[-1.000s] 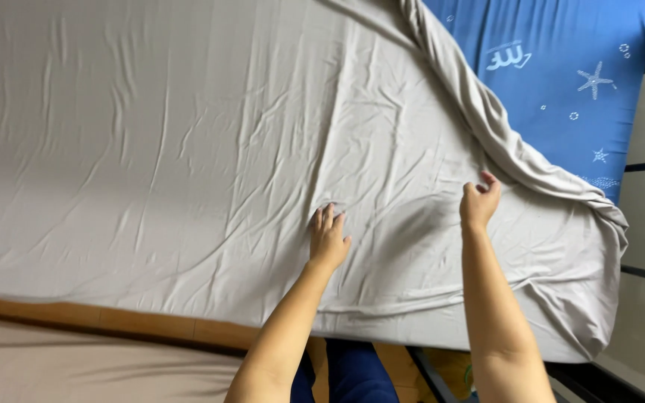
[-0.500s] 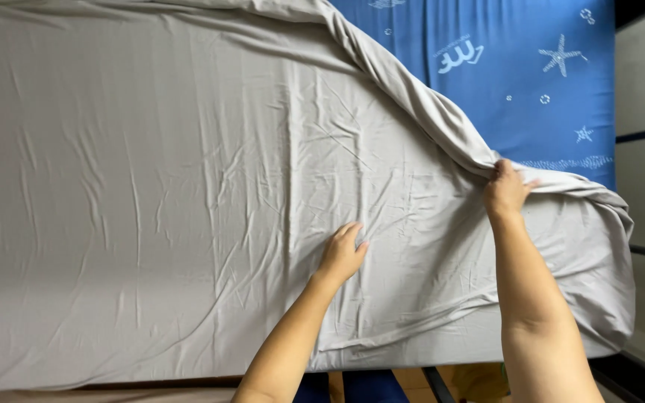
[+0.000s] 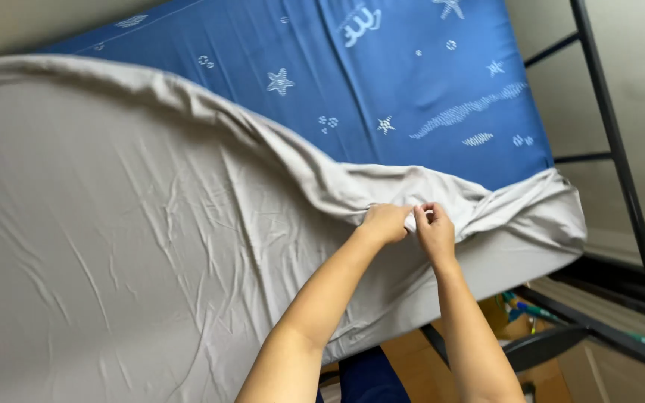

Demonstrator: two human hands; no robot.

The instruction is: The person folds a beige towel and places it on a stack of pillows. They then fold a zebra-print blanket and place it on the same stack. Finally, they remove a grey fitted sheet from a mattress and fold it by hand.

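- The blue mattress (image 3: pixel 412 89), printed with white stars and squiggles, fills the upper part of the view; its far half lies bare.
- A grey fitted sheet (image 3: pixel 113 246) covers the near and left part, wrinkled, its bunched hem running in a ridge from upper left down to the near right corner.
- A black metal bed frame (image 3: pixel 614 142) stands at the right, close against the mattress edge.
- The left hand (image 3: pixel 386 222) is closed on a fold of the sheet's hem, just beside the other hand.
- The right hand (image 3: pixel 434 230) pinches the same hem, fingertips touching the cloth.
- As I see it, the loosely seated corner at the right could slip off the mattress if the hem is tugged too hard, and the bunched cloth may slide out of so small a pinch.
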